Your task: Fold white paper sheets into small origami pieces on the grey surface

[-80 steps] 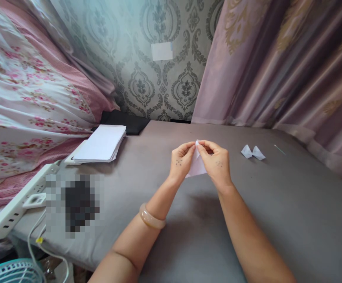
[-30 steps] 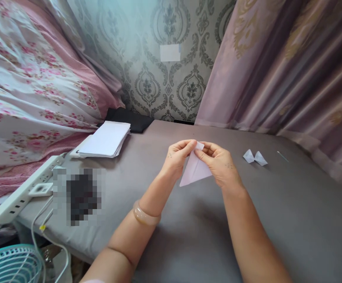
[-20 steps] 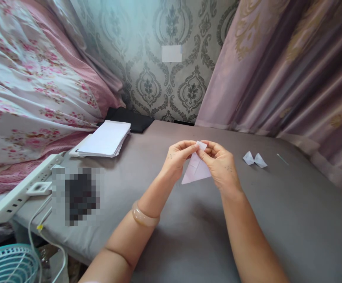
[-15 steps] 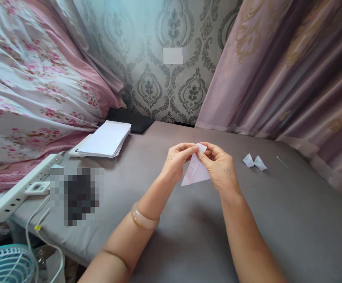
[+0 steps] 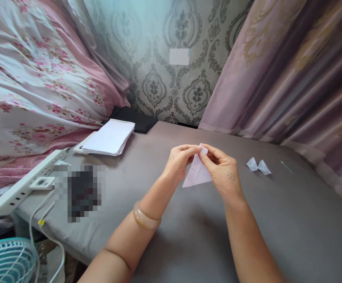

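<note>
Both hands hold a folded sheet of white paper [image 5: 198, 175] above the grey-covered table. It is triangular, with a crease down its middle and its wide edge toward me. My left hand [image 5: 180, 161] pinches the paper near its top with thumb and forefinger. From the other side, my right hand [image 5: 222, 169] presses its thumb on the same top corner, its other fingers curled behind. A small tip of paper shows between the thumbs; the right part of the sheet is hidden by my right hand. To the right lies a folded paper bow-like piece [image 5: 258, 166] with two pointed halves.
A stack of white paper [image 5: 109, 137] lies at the back left beside a black flat item [image 5: 137, 119]. A white power strip [image 5: 23, 182] with cables runs along the left edge, near a blurred-out dark object [image 5: 84, 192]. A thin white stick [image 5: 286, 166] lies far right.
The view has shifted slightly, so the scene sits a little further right. My thumbs have moved slightly at the paper's top, and less of the tip shows. Both hands keep hold.
</note>
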Demonstrator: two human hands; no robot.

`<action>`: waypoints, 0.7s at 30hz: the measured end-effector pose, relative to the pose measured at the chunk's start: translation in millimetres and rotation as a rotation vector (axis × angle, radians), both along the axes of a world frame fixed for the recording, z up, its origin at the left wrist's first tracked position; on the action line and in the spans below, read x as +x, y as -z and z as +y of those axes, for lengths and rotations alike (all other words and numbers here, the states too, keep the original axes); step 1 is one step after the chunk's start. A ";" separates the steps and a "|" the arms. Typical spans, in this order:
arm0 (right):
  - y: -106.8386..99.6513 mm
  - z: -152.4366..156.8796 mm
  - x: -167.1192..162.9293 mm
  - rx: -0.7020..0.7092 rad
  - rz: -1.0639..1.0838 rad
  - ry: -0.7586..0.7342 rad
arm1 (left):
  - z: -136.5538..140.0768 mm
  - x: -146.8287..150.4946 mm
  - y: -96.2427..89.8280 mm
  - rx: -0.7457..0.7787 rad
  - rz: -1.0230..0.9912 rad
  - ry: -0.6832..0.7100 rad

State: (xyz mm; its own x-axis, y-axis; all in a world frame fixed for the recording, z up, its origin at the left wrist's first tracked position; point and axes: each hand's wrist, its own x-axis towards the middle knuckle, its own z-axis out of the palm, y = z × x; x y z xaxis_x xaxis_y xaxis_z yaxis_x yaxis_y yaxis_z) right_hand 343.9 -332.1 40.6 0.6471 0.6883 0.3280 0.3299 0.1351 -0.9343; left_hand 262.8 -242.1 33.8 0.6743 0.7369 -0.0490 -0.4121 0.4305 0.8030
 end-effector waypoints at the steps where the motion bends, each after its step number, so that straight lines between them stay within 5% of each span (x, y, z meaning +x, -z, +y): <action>1: -0.3 -0.3 -0.5 0.001 -0.043 0.002 | 0.2 -0.5 -0.2 0.000 -0.007 -0.001; 21: 2.1 -3.8 -5.0 -0.163 -0.955 0.169 | 5.8 -3.7 -2.3 0.085 -0.028 -0.014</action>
